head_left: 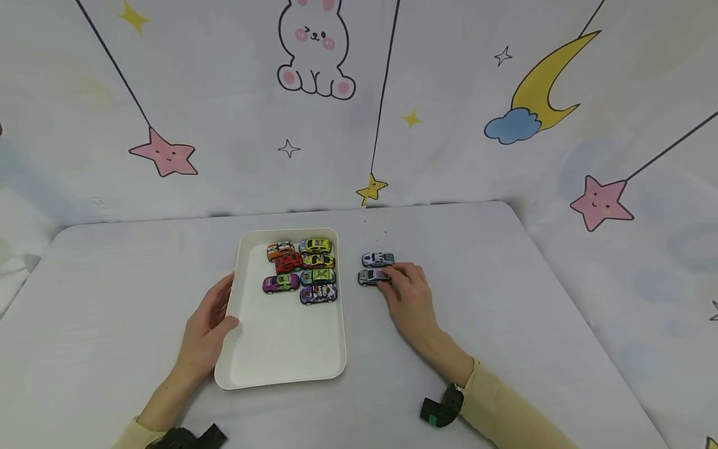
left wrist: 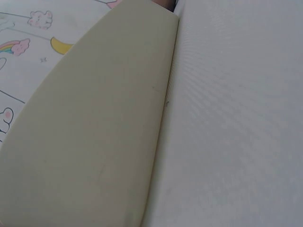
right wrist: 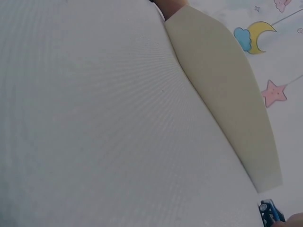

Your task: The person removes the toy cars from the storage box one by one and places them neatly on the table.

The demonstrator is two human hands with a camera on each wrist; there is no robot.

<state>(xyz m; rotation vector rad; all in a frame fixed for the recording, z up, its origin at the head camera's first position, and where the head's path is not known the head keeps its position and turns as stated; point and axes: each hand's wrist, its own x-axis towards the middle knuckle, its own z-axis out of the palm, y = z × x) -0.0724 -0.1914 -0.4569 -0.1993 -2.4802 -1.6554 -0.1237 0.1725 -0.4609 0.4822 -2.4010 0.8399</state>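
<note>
A white tray [head_left: 280, 349] lies on the table with several small toy cars grouped in its far half. My left hand [head_left: 204, 333] holds the tray's left side, thumb over the rim. To the right of the tray, my right hand [head_left: 412, 302] pinches the rear of a dark silver toy car [head_left: 367, 277] between thumb and fingers. A second silver toy car [head_left: 377, 259] sits just beyond it, parallel to it. In the right wrist view, part of a toy car [right wrist: 269, 213] shows at the fingertips in the bottom corner. The left wrist view shows mostly sleeve and tabletop.
Inside the tray are a red car [head_left: 288, 262], a purple car [head_left: 281, 283], an orange car [head_left: 280, 251] and others in yellow, green and violet. The white table [head_left: 477, 249] ends at a wall covering [head_left: 235, 106] printed with stars, a moon and a rabbit.
</note>
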